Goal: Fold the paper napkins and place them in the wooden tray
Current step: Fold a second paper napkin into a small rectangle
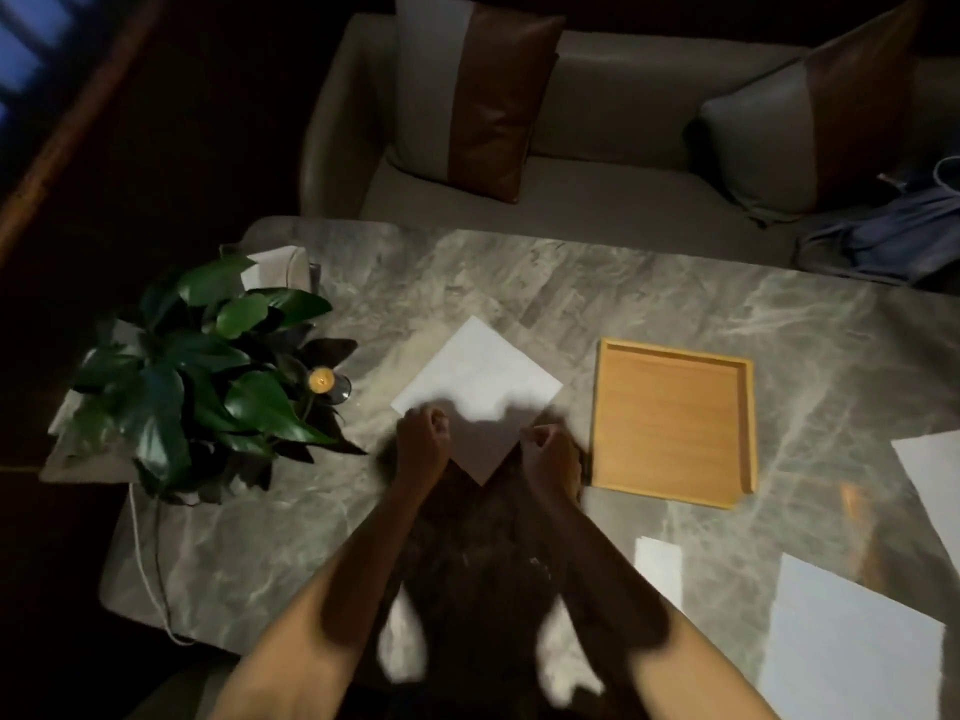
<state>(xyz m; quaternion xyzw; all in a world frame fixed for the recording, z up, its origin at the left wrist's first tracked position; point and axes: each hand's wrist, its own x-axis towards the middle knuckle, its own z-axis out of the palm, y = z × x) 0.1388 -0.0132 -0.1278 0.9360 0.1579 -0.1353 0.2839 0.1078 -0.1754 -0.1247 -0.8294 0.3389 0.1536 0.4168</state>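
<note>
A white paper napkin [475,379] lies flat on the marble table [649,298], turned like a diamond. My left hand [422,436] rests on its near-left edge with the fingers curled, seemingly pinching the paper. My right hand [550,449] is curled at its near-right edge, also seeming to pinch it. The napkin's near corner [483,472] shows between my wrists. The wooden tray [748,423] sits just right of my right hand with nothing in it.
A leafy potted plant [208,376] and a small lit candle [322,379] stand to the left. More white sheets [852,641] lie at the near right and far right [935,480]. A sofa with cushions [478,90] lies beyond the table.
</note>
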